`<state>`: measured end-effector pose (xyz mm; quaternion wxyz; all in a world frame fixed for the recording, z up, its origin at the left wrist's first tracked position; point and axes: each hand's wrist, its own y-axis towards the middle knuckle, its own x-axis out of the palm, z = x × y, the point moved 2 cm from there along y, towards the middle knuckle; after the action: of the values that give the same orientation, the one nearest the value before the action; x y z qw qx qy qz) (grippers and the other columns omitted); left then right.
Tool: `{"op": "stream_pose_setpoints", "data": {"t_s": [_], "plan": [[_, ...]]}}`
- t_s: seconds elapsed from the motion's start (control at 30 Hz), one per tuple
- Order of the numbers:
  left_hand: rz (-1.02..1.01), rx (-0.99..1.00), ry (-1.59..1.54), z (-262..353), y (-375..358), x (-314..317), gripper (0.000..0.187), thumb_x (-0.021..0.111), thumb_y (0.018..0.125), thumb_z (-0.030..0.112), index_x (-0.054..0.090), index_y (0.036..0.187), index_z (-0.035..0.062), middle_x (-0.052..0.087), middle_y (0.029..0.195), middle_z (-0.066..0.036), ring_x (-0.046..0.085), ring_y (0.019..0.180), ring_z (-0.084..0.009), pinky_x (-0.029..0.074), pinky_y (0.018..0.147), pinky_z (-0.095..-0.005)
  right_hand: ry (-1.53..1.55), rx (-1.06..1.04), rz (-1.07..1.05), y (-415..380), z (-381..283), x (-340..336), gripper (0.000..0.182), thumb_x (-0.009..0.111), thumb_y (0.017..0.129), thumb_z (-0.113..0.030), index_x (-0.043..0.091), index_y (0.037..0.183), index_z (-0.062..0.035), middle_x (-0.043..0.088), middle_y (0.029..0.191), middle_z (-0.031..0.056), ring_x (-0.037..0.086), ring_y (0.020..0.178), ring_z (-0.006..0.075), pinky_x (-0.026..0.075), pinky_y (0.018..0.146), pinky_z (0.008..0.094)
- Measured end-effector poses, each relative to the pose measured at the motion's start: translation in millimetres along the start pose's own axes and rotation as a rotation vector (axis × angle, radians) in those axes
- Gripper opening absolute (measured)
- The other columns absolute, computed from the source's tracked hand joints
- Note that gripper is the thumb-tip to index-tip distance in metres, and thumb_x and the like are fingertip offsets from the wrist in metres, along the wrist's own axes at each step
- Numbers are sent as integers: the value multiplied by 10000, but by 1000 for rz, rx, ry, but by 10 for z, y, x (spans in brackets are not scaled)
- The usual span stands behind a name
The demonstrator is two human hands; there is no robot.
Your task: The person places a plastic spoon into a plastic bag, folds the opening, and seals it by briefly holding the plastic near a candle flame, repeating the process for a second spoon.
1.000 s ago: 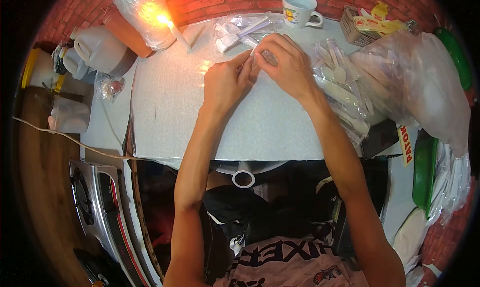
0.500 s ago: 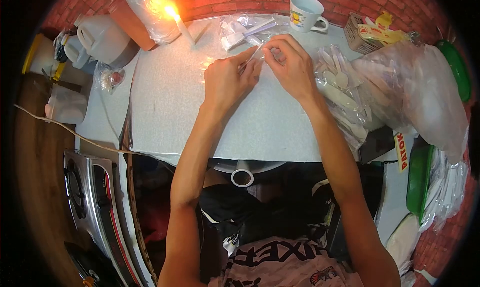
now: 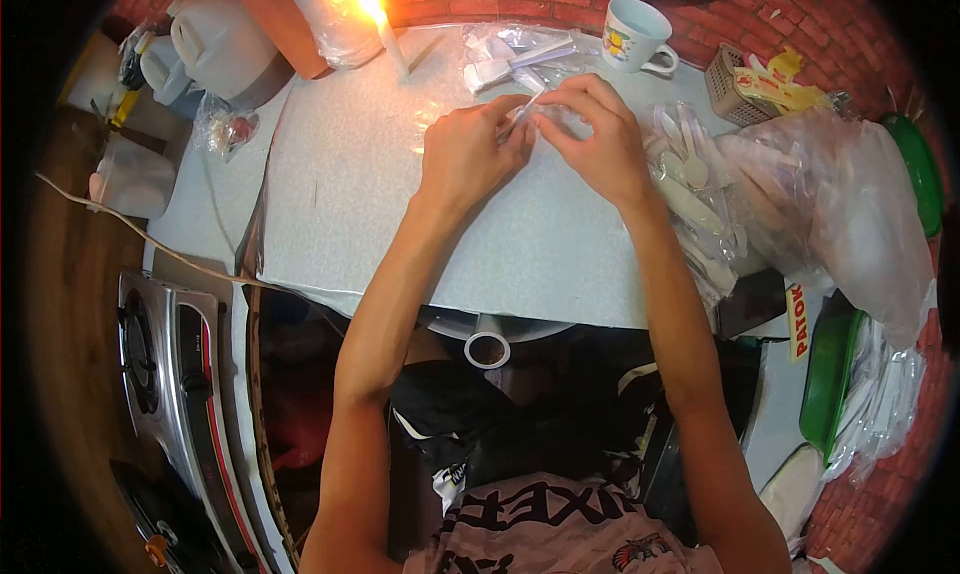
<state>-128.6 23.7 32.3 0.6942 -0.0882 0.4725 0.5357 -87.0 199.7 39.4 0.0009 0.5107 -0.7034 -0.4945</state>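
Note:
My left hand (image 3: 468,152) and my right hand (image 3: 602,139) meet over the far half of the table, fingertips pinched on a small clear plastic wrapper (image 3: 530,110). A whitish strip shows inside the wrapper; its kind is hard to make out. Just beyond my fingers lie several wrapped plastic utensils (image 3: 515,66) in clear film. A lit white candle (image 3: 391,46) stands upright to the left of them. On the right, beside my right wrist, an open clear bag holds white plastic spoons (image 3: 693,169).
A mug (image 3: 636,36) and a small basket (image 3: 738,86) stand at the back right. A large plastic bag (image 3: 850,204) fills the right side. Jugs (image 3: 225,54) stand back left; a gas stove (image 3: 170,364) sits lower left. A cord (image 3: 130,236) crosses the left edge.
The view has shifted slightly, so the table items appear a little further right. Both hands stay together on the wrapper, with the right fingers repositioned along it.

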Motion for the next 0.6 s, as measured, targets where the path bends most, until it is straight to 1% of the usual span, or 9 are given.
{"op": "stream_pose_setpoints", "data": {"t_s": [0.13,0.33,0.4,0.43,0.5,0.53,0.6], "plan": [[39,46,-7,-2,-17,22,344,713,907,335,742,1205,165,766,902,-147,751,830,-320,577,752,-416,-65,-46,-8,-18,49,43,120,801,809,-123,738,906,-91,655,941,30,658,894,248,541,780,372],[-19,46,6,28,-5,3,335,703,926,331,719,1217,166,769,922,-132,748,833,-320,572,740,-420,-98,-37,-19,-12,58,39,98,796,803,-122,731,869,-90,656,923,23,643,903,240,535,788,371],[-32,40,-28,13,2,20,275,697,944,303,692,1169,144,761,962,-121,741,813,-318,564,716,-414,-98,-36,-17,-16,58,41,101,796,802,-123,731,871,-88,659,922,25,645,902,242,536,788,371],[-33,41,-27,20,2,34,275,697,944,303,692,1169,144,761,962,-121,741,813,-318,564,716,-414,-98,-34,-15,-17,61,41,103,796,801,-123,732,874,-87,662,922,26,646,902,245,538,788,371],[150,181,-112,65,-7,33,195,705,929,254,654,1060,119,733,927,-101,731,767,-333,557,629,-439,-94,-33,-6,-17,69,45,104,796,800,-120,732,873,-84,666,920,28,649,901,247,539,787,371],[148,182,-113,59,-8,42,195,705,929,254,654,1060,119,733,927,-101,731,767,-333,557,629,-439,-89,-32,1,-18,73,45,105,796,798,-117,731,872,-81,670,919,31,653,899,248,541,785,371],[140,206,-62,53,-7,59,141,703,933,214,639,1008,113,695,940,-80,713,748,-337,543,611,-436,-95,-49,-3,-14,84,38,103,797,798,-113,731,871,-80,674,917,32,658,896,250,543,780,371]]}}
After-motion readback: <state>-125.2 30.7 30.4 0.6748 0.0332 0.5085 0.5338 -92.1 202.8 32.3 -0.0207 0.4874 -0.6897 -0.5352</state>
